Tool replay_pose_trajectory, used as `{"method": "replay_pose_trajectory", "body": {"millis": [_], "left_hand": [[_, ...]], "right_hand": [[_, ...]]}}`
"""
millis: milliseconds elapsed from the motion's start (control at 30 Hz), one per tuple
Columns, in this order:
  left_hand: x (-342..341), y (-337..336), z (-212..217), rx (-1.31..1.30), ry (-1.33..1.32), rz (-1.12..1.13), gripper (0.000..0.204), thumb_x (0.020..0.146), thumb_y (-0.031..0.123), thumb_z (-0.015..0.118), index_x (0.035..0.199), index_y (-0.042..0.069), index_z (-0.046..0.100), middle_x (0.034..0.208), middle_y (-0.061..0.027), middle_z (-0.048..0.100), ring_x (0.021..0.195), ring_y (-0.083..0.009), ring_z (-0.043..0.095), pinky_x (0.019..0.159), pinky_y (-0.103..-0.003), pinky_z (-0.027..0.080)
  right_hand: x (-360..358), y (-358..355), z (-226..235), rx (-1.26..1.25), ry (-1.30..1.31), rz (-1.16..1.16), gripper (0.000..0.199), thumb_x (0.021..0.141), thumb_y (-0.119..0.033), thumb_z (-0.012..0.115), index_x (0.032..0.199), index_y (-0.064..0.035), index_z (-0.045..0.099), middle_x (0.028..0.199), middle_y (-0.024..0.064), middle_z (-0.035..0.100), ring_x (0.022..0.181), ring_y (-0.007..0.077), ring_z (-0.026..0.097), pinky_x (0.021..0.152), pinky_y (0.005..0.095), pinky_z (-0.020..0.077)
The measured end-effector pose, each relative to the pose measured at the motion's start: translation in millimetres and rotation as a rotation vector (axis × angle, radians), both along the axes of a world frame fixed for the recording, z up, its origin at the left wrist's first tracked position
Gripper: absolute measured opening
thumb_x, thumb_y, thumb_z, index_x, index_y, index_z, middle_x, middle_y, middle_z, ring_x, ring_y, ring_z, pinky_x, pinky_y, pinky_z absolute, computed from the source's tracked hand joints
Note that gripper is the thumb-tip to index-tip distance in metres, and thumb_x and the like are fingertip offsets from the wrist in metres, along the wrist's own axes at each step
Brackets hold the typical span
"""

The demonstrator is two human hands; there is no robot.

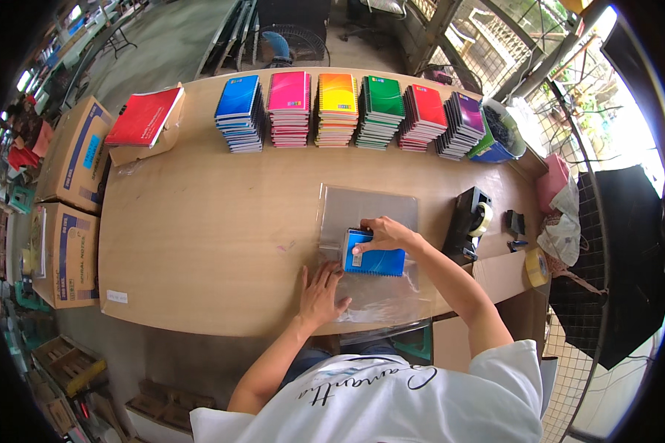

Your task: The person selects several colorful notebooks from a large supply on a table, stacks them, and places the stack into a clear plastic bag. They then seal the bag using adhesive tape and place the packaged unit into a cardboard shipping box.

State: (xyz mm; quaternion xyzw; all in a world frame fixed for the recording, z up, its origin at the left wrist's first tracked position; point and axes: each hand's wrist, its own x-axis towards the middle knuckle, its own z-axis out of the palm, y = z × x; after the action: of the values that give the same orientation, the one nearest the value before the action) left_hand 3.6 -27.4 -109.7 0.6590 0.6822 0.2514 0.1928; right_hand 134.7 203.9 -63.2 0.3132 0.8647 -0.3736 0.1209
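A small blue spiral notebook (384, 260), perhaps a stack, lies over a clear plastic bag (332, 203) at the front middle of the table. Across its upper left part my right hand (389, 235) grips it, thumb on the cover and fingers over the far edge. My left hand (320, 297) rests flat on the bag's near left side, fingers stretched toward the notebook's corner. Whether those fingertips touch the notebook I cannot tell. The wire binding faces me.
Along the far edge stand stacks of blue (237, 96), pink (289, 92), yellow (337, 94), green (383, 97), red (426, 107) and purple notebooks (465, 114). A tape dispenser (462, 221) and tape roll (537, 266) sit right. Cartons (74, 255) flank the left edge.
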Motion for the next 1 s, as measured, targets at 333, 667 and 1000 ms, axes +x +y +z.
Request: {"method": "replay_pose_trajectory", "body": {"millis": [333,667,1000], "left_hand": [[-4,3,-6,0.024,0.096,-0.100,0.063,0.073,0.038,0.072,0.122,0.006,0.048,0.135,-0.0184,0.041,0.129,-0.0338,0.037,0.105,-0.061,0.024],[166,99,174,0.700,-0.324,-0.483,0.049,0.083,0.033,0.066,0.119,0.005,0.047,0.132,-0.0201,0.038,0.125,-0.0360,0.036,0.103,-0.049,0.030],[487,240,147,0.241,-0.232,-0.983,0.052,0.073,0.016,0.074,0.120,0.008,0.052,0.131,-0.0174,0.042,0.118,-0.0348,0.045,0.099,-0.043,0.039]], "right_hand": [[31,-15,-1,0.678,0.214,-0.060,0.088,0.062,-0.075,0.066,0.118,-0.0067,0.057,0.112,0.0151,0.053,0.109,0.0337,0.051,0.088,0.0495,0.0441],[521,-55,223,1.759,0.502,-1.606,0.002,0.080,-0.007,0.064,0.080,-0.0054,0.065,0.076,0.0094,0.064,0.071,0.0208,0.058,0.065,0.0310,0.0463],[792,12,190,0.050,1.632,-2.152,0.026,0.098,-0.025,0.046,0.095,-0.0018,0.059,0.066,0.0062,0.054,0.048,0.0199,0.051,0.044,0.0323,0.0440]]}}
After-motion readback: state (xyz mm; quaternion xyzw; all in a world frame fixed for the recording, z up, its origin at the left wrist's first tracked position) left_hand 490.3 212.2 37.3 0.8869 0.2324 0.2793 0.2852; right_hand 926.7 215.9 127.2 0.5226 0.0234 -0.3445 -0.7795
